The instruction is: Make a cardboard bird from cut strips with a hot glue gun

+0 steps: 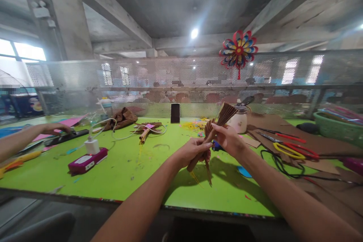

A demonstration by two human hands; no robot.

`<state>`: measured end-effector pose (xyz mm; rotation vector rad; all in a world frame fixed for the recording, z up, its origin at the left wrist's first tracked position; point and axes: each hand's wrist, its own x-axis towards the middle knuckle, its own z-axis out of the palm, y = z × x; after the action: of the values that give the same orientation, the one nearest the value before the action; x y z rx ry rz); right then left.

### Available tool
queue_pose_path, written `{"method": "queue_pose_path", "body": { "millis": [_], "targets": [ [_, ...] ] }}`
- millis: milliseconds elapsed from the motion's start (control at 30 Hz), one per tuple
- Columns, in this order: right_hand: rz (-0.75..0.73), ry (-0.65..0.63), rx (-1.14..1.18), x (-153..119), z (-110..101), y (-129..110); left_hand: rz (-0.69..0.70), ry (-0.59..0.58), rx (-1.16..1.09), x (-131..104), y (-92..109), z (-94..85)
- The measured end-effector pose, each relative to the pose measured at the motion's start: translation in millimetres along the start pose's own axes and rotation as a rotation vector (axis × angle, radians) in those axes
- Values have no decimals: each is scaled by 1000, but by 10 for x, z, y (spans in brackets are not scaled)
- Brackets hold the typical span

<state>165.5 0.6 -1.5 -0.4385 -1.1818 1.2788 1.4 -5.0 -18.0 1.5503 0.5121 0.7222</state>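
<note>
Fan-pleated brown paper piece [209, 132]: held above the smooth bright-green tabletop [113, 177]; pleats [227, 112] spread toward one o'clock beyond the fingertips, rolled stem [193, 163] toward seven.
Left hand [195, 151]: thumb and fingers closed around the stem.
Right hand [228, 138]: fingertips pinching the pleats' base.

L forearm [144, 204] & R forearm [272, 181] bare

Purple power strip [88, 161] — white charger [91, 146] plugged in, upright dark phone [175, 113], green basket [330, 127], red-rimmed flower ornament [238, 50]
</note>
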Motion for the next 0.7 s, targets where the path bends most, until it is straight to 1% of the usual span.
{"method": "queue_pose_path", "body": {
  "millis": [67, 233, 433, 700],
  "targets": [
    [-4, 11, -11, 2, -4, 3, -8, -1, -8, 3, 5, 8],
    [19, -37, 3, -10, -13, -23, -25, 9, -59, 2, 32, 26],
    [44, -59, 30, -3, -49, -23, -51, -9, -85, 2, 30, 26],
    [25, -85, 14, -19, -30, -43, -64, -22, -82, -16, 35, 22]
  ]
}}
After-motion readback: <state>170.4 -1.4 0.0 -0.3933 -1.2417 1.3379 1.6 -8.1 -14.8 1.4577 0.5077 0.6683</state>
